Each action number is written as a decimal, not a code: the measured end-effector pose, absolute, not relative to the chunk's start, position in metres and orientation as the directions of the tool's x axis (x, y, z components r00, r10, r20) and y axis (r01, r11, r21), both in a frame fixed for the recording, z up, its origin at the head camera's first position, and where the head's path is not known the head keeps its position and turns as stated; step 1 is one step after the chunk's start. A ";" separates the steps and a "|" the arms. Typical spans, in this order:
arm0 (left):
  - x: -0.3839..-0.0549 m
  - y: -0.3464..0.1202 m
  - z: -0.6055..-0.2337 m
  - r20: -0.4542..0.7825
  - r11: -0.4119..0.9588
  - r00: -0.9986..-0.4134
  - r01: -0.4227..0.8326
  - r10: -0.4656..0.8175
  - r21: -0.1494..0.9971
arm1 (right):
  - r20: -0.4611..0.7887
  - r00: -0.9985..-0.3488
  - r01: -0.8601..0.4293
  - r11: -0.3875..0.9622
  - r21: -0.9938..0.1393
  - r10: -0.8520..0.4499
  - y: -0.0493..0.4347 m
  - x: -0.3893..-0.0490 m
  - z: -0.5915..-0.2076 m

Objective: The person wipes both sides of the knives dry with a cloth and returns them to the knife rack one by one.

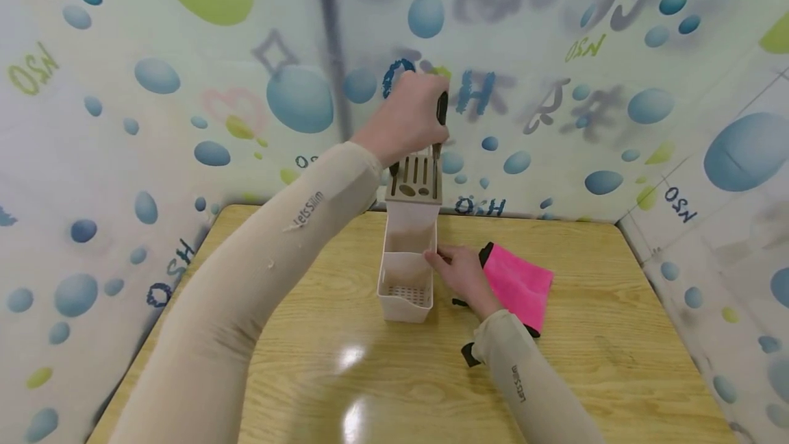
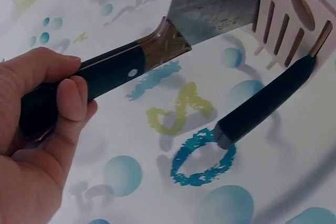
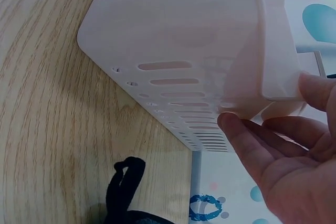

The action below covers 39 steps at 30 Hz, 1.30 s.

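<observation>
My left hand (image 1: 409, 115) grips the dark handle of a cleaver (image 2: 215, 6) above the utensil holder. In the left wrist view, the wide blade reaches the slotted top (image 2: 273, 11) of the holder; how deep it sits is hidden. Beside it, a second black-handled utensil (image 2: 268, 103) stands in another slot, its lower part out of sight. The pale plastic utensil holder (image 1: 403, 310) stands upright on the table, with open compartments in front. At its right side my right hand (image 1: 465, 276) pinches the rim between thumb and fingers.
A bright pink cloth item (image 1: 518, 286) with black edging lies right of the holder, partly behind my right hand. A black strap (image 1: 470, 355) pokes out near my right sleeve. The wooden table (image 1: 345, 389) meets a patterned wall covering (image 1: 530, 122) at the back.
</observation>
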<state>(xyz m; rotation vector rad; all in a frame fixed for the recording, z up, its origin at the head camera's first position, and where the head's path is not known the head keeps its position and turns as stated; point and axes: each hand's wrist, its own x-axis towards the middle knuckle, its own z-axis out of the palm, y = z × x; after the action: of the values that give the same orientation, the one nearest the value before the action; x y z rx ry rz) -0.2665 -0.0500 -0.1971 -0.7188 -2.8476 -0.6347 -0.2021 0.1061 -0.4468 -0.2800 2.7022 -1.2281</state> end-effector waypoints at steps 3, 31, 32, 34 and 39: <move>-0.273 -0.054 -0.202 0.254 0.797 -0.884 0.465 0.393 0.385 | -0.065 -0.969 -0.109 0.646 -0.755 -0.239 0.106 -0.202 -0.447; -0.301 -0.049 -0.243 0.211 0.785 -0.931 0.365 0.298 0.501 | -0.023 -0.975 -0.133 0.660 -0.740 -0.222 0.104 -0.198 -0.450; -0.302 -0.048 -0.244 0.217 0.784 -0.930 0.367 0.297 0.500 | -0.033 -0.976 -0.121 0.657 -0.744 -0.217 0.104 -0.199 -0.450; -0.304 -0.047 -0.246 0.225 0.783 -0.928 0.371 0.296 0.500 | -0.053 -0.976 -0.098 0.650 -0.753 -0.209 0.104 -0.200 -0.450; -0.308 -0.044 -0.251 0.214 0.783 -0.927 0.375 0.309 0.496 | -0.088 -0.976 -0.061 0.643 -0.763 -0.197 0.105 -0.203 -0.453</move>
<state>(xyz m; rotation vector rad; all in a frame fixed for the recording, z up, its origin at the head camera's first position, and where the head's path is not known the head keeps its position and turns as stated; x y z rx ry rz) -0.3085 -0.0438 -0.2505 -0.5495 -2.8513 -0.8323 -0.2032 0.1047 -0.4527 -0.2133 2.6977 -1.2436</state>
